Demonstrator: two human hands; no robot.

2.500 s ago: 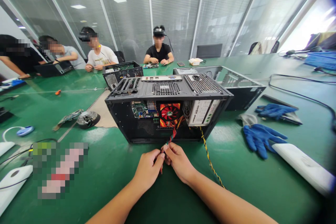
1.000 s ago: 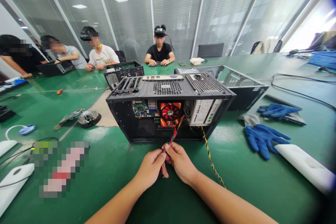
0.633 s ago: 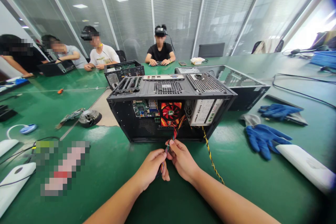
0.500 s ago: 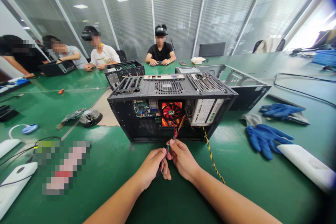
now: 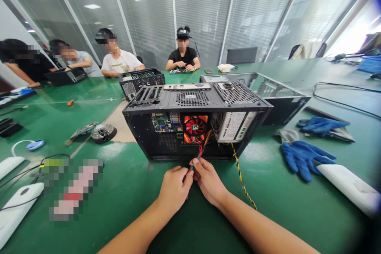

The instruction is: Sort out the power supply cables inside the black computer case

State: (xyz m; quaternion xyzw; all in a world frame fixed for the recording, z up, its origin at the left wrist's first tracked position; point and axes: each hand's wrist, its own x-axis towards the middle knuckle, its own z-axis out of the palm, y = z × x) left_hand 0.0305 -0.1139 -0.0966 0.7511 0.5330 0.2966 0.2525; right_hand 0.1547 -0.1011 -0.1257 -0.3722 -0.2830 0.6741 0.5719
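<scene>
Just in front of the open computer case, my left hand and my right hand meet, both closed on a twisted bundle of coloured power cables. The bundle runs out of the case from beside the power supply. Its lower end is mostly hidden by my left hand. Inside the case I see a red and black cooling fan and part of a motherboard. A yellow and black twisted cable hangs from the case and trails over the table to the right.
Blue work gloves and a white device lie to the right. A round metal part sits on the left. Behind are another case and a case frame. Several people sit or lean across the green table.
My left hand has turned over and moved up against my right hand, covering the cable ends that hung below it. The person opposite has moved a hand over a circuit board.
</scene>
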